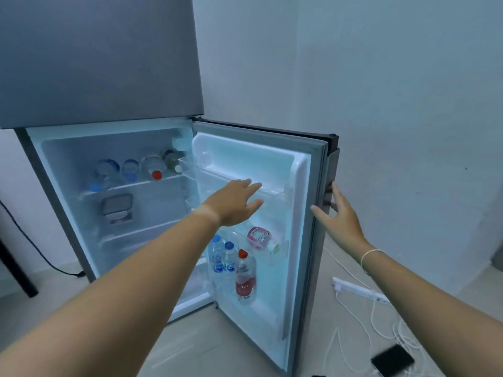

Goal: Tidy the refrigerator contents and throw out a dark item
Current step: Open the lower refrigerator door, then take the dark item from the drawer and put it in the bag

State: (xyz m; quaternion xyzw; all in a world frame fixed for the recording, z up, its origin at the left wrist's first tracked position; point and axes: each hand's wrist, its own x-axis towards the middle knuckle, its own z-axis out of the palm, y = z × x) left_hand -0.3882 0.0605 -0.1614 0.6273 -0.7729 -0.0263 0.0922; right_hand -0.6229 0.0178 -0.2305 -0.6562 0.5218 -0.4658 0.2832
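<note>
Left hand (pixel 234 204) is reaching in, fingers straight and apart, over the clear upper rack (pixel 272 190) of the open refrigerator door (pixel 306 254). Right hand (pixel 336 214), fingers straight, is touching the door's outer edge. Bottles (pixel 230 261) are standing in the lower door rack, others lying on the top shelf (pixel 141 183).

A white power strip (pixel 359 290) lies on the floor (pixel 217 344), white cables (pixel 408 341) trail from it toward a black phone (pixel 392 360), and a black cord (pixel 73 274) runs at far left.

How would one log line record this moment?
refrigerator door: open | left hand: open, at upper door shelf | right hand: open, fingers on door edge | water bottles: untouched
</note>
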